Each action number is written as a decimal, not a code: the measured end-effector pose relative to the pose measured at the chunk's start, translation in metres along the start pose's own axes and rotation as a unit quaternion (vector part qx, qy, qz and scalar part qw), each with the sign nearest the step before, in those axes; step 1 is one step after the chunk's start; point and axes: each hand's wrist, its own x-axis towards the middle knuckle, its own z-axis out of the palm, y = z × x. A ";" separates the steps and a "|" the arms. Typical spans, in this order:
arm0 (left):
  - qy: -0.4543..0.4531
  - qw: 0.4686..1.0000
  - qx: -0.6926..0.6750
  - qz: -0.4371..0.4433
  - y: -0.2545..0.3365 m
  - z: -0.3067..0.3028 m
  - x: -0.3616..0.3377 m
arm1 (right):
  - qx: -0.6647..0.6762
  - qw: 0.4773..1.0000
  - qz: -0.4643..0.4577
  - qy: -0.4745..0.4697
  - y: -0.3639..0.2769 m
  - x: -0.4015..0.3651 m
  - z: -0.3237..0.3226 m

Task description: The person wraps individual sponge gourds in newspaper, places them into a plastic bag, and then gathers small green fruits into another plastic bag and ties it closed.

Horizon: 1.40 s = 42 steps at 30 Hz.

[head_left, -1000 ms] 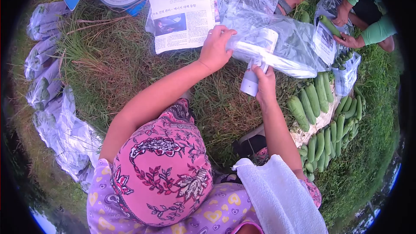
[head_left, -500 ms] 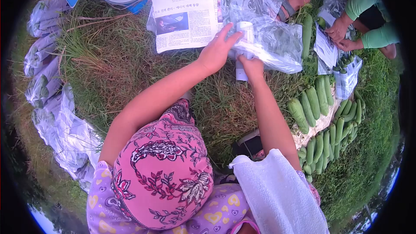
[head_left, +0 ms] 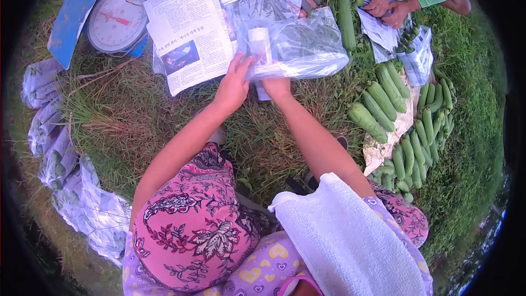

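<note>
A clear plastic bag (head_left: 309, 49) lies crinkled over the grass in front of me. A white paper-like roll (head_left: 259, 37) shows at the bag's left end, and a pale strip sticks out below it. My left hand (head_left: 233, 87) is at the bag's left edge, fingers stretched out and slightly apart. At the lower edge is my right hand (head_left: 278, 87), its fingers partly covered by the film and seeming to grip the bag. Printed newspaper sheets (head_left: 192, 38) are stacked just left of the bag.
A round dial scale (head_left: 116, 19) stands upper left beside a blue panel (head_left: 76, 16). Filled plastic bags (head_left: 57, 156) line the left side. Green cucumber-like vegetables (head_left: 378, 101) lie at right, many on a pale sheet (head_left: 392, 137). Another person's hands (head_left: 389, 8) handle paper at upper right.
The whole view has shifted, so the scene sits further left and the scale shows fully. My right hand's fingers are more covered by the film, and the bag lies flatter.
</note>
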 end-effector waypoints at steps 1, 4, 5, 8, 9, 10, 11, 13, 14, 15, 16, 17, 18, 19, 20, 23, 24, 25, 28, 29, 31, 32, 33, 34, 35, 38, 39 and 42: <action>-0.005 1.000 0.005 0.005 0.001 0.000 -0.002 | -0.002 1.000 0.019 -0.014 0.000 -0.006 -0.004; -0.031 0.999 0.008 0.001 0.005 -0.006 -0.004 | -0.034 0.998 0.012 -0.058 0.000 -0.018 -0.014; -0.055 0.998 -0.010 -0.017 0.009 -0.010 -0.006 | -0.057 0.996 -0.012 -0.068 -0.001 -0.027 -0.021; -0.065 0.995 0.056 0.053 0.018 -0.026 -0.015 | -0.151 0.979 -0.117 -0.075 -0.007 -0.066 -0.078; -0.070 0.990 0.090 0.086 0.017 -0.033 -0.018 | -0.187 0.958 -0.162 -0.146 -0.004 -0.074 -0.106; -0.080 0.989 0.099 0.071 0.023 -0.042 -0.022 | -0.218 0.928 -0.207 -0.219 -0.003 -0.083 -0.136; -0.085 0.986 0.123 0.080 0.028 -0.053 -0.025 | -0.250 0.887 -0.186 -0.341 -0.013 -0.097 -0.185; -0.100 0.975 0.171 0.100 0.023 -0.079 -0.025 | -0.279 0.859 -0.193 -0.384 0.002 -0.120 -0.274; -0.115 0.972 0.181 0.092 0.023 -0.093 -0.025 | -0.273 0.878 -0.182 -0.348 0.016 -0.132 -0.327; -0.134 0.962 0.215 0.099 0.029 -0.110 -0.022 | -0.261 0.907 -0.163 -0.286 0.047 -0.136 -0.375; -0.159 0.957 0.213 0.115 0.020 -0.128 -0.016 | -0.241 0.948 -0.100 -0.184 0.064 -0.154 -0.434; -0.193 0.955 0.206 0.087 0.033 -0.144 -0.011 | -0.236 0.968 -0.062 -0.056 0.095 -0.171 -0.485; -0.219 0.945 0.232 0.068 0.042 -0.160 -0.006 | -0.211 0.973 -0.029 0.091 0.139 -0.188 -0.533; -0.249 0.930 0.268 0.047 0.056 -0.173 0.000 | -0.192 0.959 -0.006 0.208 0.183 -0.217 -0.579; -0.240 0.932 0.271 0.020 0.061 -0.185 0.001 | -0.214 0.924 0.081 0.306 0.223 -0.246 -0.615; -0.252 0.895 0.368 0.000 0.093 -0.209 0.013 | -0.012 0.843 0.252 0.475 0.359 -0.344 -0.644; -0.253 0.892 0.372 -0.042 0.110 -0.213 0.016 | 0.084 0.811 0.308 0.489 0.378 -0.370 -0.627; -0.257 0.883 0.393 -0.012 0.114 -0.218 0.021 | 0.119 0.809 0.340 0.464 0.397 -0.386 -0.605; -0.258 0.880 0.400 -0.011 0.131 -0.217 0.030 | 0.091 0.819 0.417 0.384 0.457 -0.404 -0.532; -0.261 0.868 0.423 -0.009 0.139 -0.212 0.031 | 0.036 0.829 0.403 0.386 0.488 -0.404 -0.507; -0.283 0.856 0.432 -0.004 0.154 -0.203 0.033 | -0.016 0.836 0.389 0.388 0.517 -0.395 -0.479; -0.291 0.852 0.435 -0.001 0.160 -0.197 0.034 | -0.014 0.836 0.388 0.389 0.521 -0.385 -0.471; -0.294 0.849 0.438 -0.002 0.165 -0.194 0.035 | -0.013 0.836 0.388 0.388 0.521 -0.375 -0.466; -0.299 0.846 0.441 -0.004 0.169 -0.190 0.035 | -0.023 0.838 0.382 0.388 0.519 -0.360 -0.465; -0.303 0.844 0.442 -0.006 0.172 -0.184 0.036 | -0.036 0.841 0.376 0.387 0.516 -0.344 -0.467; -0.311 0.840 0.445 -0.013 0.164 -0.171 0.044 | -0.091 0.848 0.368 0.370 0.517 -0.294 -0.484; -0.317 0.836 0.448 -0.015 0.161 -0.168 0.047 | -0.116 0.850 0.363 0.363 0.515 -0.278 -0.490; -0.333 0.831 0.446 -0.026 0.148 -0.162 0.053 | -0.222 0.843 0.329 0.363 0.522 -0.242 -0.502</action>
